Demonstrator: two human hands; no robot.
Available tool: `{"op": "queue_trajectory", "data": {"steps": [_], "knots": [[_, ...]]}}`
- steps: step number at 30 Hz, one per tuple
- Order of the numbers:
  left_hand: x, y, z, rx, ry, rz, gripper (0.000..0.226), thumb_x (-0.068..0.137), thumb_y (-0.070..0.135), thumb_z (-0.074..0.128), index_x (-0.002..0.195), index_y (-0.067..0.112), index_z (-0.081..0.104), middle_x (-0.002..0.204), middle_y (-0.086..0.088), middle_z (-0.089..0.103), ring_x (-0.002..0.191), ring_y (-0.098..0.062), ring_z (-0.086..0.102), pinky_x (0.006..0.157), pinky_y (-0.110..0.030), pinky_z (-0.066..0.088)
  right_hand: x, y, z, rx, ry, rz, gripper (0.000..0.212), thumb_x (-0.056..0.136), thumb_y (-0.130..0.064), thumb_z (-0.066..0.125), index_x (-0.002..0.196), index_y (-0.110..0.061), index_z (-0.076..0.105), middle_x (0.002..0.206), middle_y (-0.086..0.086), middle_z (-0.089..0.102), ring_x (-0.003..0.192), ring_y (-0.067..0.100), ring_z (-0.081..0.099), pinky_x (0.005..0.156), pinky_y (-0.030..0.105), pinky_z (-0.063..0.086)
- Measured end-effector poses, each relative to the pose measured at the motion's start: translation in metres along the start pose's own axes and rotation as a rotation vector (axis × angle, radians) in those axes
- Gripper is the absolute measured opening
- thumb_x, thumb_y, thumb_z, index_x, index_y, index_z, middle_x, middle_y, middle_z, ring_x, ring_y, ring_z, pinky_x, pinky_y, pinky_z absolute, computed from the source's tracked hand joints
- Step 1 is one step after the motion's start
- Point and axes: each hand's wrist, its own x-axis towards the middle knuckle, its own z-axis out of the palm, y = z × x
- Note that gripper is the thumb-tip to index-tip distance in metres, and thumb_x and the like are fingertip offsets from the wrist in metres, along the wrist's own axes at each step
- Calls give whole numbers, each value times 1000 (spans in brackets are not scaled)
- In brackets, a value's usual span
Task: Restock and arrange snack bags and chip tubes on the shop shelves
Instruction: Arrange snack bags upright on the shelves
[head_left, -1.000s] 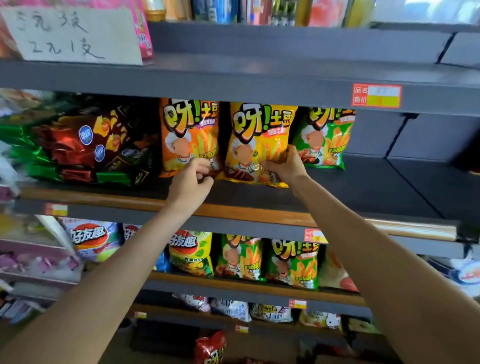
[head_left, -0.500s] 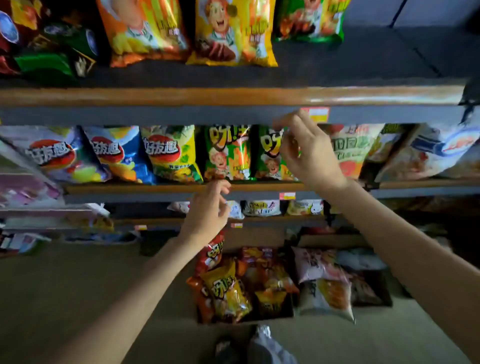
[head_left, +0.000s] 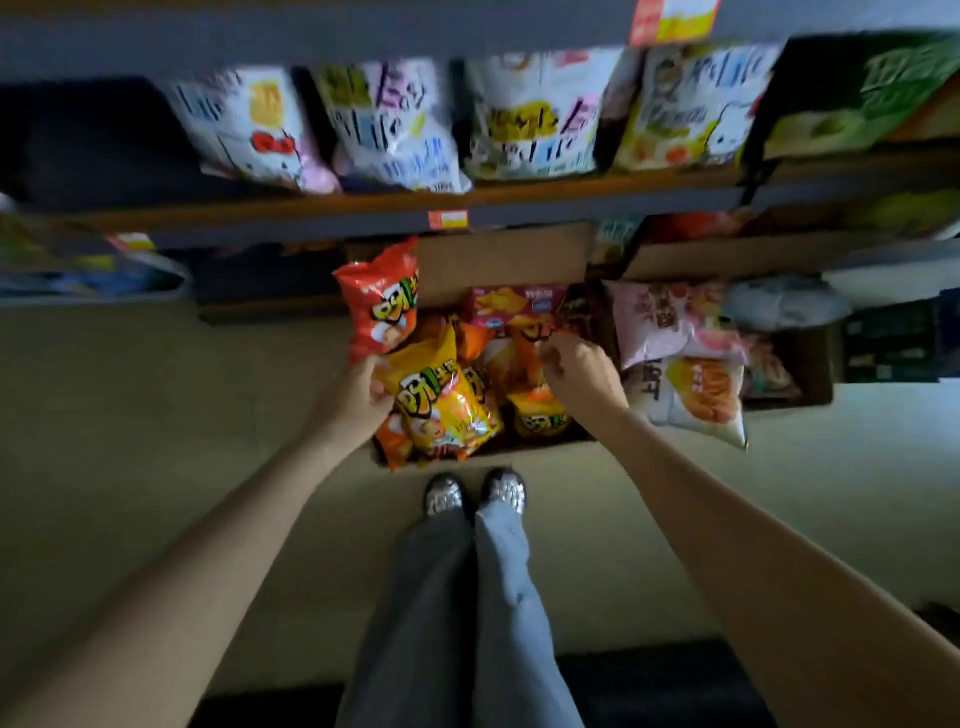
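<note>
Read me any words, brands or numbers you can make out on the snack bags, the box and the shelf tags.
Nothing here can be quoted with confidence; the picture is motion-blurred.
Yellow bag, gripped by the left hand: large stylised characters, unreadable.
Red bag: the same style of logo, unreadable.
White bags on the shelf: blue and yellow print, smeared.
Shelf price tags: too blurred.
Pink bag: print too small.
Right hand: reaches into the box, no text.

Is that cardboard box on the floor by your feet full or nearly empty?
Fairly full. The open cardboard box shows orange and yellow snack bags heaped to its rim; its bottom is hidden.
</note>
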Motion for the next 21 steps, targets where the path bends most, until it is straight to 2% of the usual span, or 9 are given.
{"op": "queue_trajectory", "data": {"steps": [3,6,8,10,12,14,18,20,21], "knots": [[30,-38,32,77,-22,8,34,87,4,52,120,9,53,106,-13,63,95,-29,60,78,-35,46,50,-4,68,-83,-123,-3,37,92,-10,45,129,-14,48,117,15,58,103,34,58,66,30,35],[60,-66,61,-32,55,9,33,91,8,52,124,7,49,112,-9,64,96,-25,63,79,-33,48,106,-15,130,-124,-237,-124,66,91,-5,49,148,-23,20,139,17,37,110,38,54,71,35,43],[80,-82,77,-134,128,-29,36,92,8,51,128,9,45,113,-5,64,94,-20,62,77,-28,47,141,-22,165,-46,-325,-111,69,93,-11,52,149,-25,14,145,19,33,111,39,56,69,36,46],[95,-99,91,-174,160,-50,39,92,7,50,130,11,42,116,-5,63,92,-19,62,80,-31,50,165,-27,192,95,-389,-70,62,95,-20,51,149,-19,19,145,18,37,118,36,53,82,38,49],[105,-117,98,-171,153,-70,41,92,7,50,132,12,40,119,-5,62,96,-22,62,86,-36,50,180,-30,212,119,-426,-13,53,96,-29,48,144,-17,30,142,17,42,119,35,52,92,40,46],[106,-131,99,-183,161,-110,41,92,7,50,131,11,42,119,-7,62,102,-23,61,89,-31,48,184,-31,222,106,-390,42,45,96,-30,48,138,-14,42,134,17,50,115,34,54,91,38,46],[86,-128,84,-234,202,-197,37,91,6,52,127,6,45,119,-10,63,104,-23,59,81,-22,40,161,-36,199,145,-161,106,26,88,-6,51,109,-10,67,118,13,63,108,29,59,87,31,46],[70,-108,67,-301,201,-222,38,91,8,52,128,6,43,122,-9,61,103,-18,57,78,-19,39,140,-45,162,237,-162,88,26,86,1,50,101,-11,67,111,15,63,94,31,64,84,38,51],[62,-93,56,-344,187,-222,40,91,9,53,129,6,42,124,-9,60,105,-18,57,79,-20,39,129,-52,137,296,-171,90,24,86,2,50,98,-14,64,105,15,61,79,30,65,77,42,54]]}}
